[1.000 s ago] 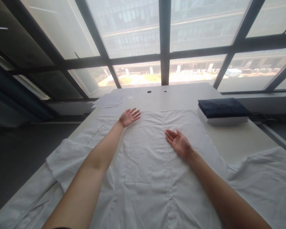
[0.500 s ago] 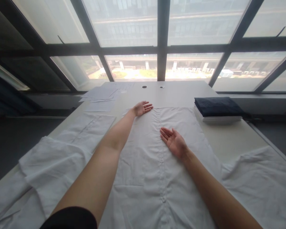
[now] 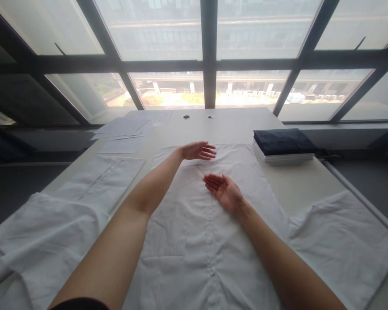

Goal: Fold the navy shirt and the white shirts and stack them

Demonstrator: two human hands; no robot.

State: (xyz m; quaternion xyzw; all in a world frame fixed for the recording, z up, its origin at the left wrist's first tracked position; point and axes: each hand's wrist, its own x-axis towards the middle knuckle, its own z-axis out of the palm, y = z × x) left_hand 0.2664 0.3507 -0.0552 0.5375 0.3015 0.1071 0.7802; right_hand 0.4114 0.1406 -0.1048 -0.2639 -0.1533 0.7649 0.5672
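Observation:
A white button-front garment (image 3: pixel 194 232), like a shirt or lab coat, lies spread over the table with its row of buttons running down the middle. Over its far end is my left hand (image 3: pixel 198 150), fingers stretched and slightly apart, holding nothing. My right hand (image 3: pixel 224 191) is nearer to me, palm turned up and inward, fingers extended beside the button line, also holding nothing. Whether either hand touches the cloth I cannot tell. One sleeve (image 3: pixel 342 241) reaches out to the right. More white cloth (image 3: pixel 61 224) lies in folds at the left, partly behind my left forearm.
Loose paper sheets (image 3: pixel 124 131) lie at the table's far left. A folded dark blue cloth (image 3: pixel 283 141) rests on a white stack (image 3: pixel 289 158) at the right. The white table (image 3: pixel 233 122) has two round holes near its back edge, before large windows.
My left hand has moved right across the garment's far end and turned more palm-down. My right hand keeps about its place near the buttons. The view has swung slightly right.

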